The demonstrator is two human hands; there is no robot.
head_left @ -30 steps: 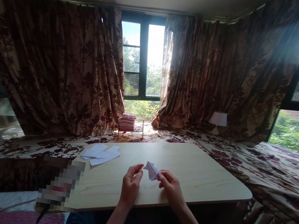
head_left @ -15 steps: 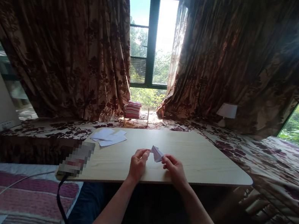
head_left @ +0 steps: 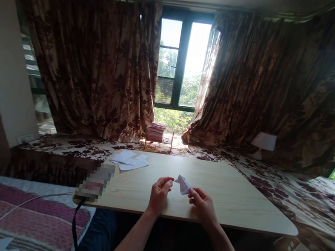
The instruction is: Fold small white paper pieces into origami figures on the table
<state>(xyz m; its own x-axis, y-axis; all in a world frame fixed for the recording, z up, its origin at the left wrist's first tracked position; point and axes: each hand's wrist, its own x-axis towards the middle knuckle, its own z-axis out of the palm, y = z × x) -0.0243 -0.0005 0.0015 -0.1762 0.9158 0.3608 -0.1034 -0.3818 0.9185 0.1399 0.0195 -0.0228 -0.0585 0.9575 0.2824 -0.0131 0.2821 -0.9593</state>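
Observation:
A small folded piece of white paper (head_left: pixel 183 186) is held up over the table, its folds making a pointed shape. My right hand (head_left: pixel 204 203) pinches its right-hand corner between thumb and fingers. Just left of the paper, my left hand (head_left: pixel 160 195) has its fingers curled and closed, and a thin gap seems to part its fingertips from the paper's left point. Nothing shows in the left fingers. Both hands are above the near edge of the pale wooden table (head_left: pixel 232 197).
Several white paper sheets (head_left: pixel 129 160) overlap at the table's far left. A blurred-out flat object (head_left: pixel 95 182) with a dark strap lies at the near left corner. Beyond the table are a small rack with folded striped cloths (head_left: pixel 156 132) and a white lamp (head_left: pixel 264 141).
The camera view has tilted up and turned slightly left. My left fingers have come off the folded paper's left side, while my right hand keeps hold of it.

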